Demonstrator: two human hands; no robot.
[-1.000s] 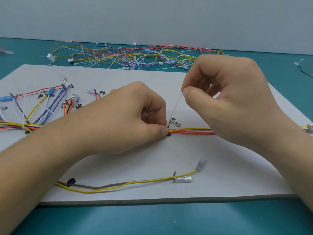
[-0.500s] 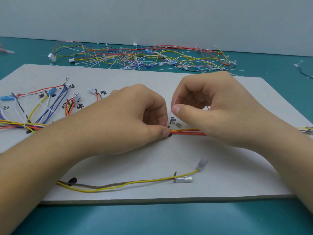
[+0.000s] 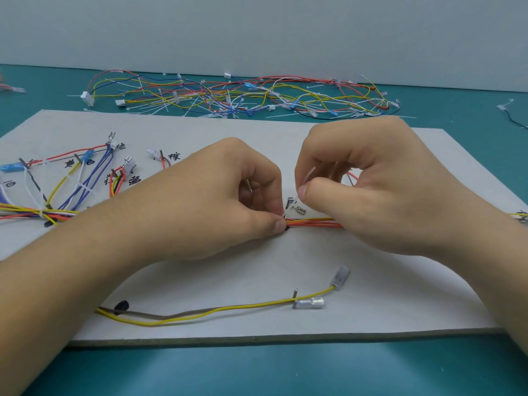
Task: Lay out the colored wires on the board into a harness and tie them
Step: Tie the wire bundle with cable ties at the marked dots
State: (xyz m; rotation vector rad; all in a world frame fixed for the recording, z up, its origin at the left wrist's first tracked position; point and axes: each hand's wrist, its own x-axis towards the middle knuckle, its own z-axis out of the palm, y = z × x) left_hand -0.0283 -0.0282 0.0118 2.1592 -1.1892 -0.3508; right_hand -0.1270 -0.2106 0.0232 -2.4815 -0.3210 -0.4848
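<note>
Pinching tie (image 3: 285,212), right hand (image 3: 371,190) lowered toward wires (image 3: 314,222)

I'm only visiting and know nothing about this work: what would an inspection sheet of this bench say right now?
Surface: grey board lying on a teal table.
Job's things: red and yellow wire bundle across the board; white cable tie at it; yellow and brown wires near the front edge; fanned wires at left.
Clutter: heap of tied wires and loose ties behind the board.
Hands: left hand pinches the wire bundle; right hand pinches the cable tie.
Cables: black wire at the table's far right.
Surroundings: pale wall behind.
</note>
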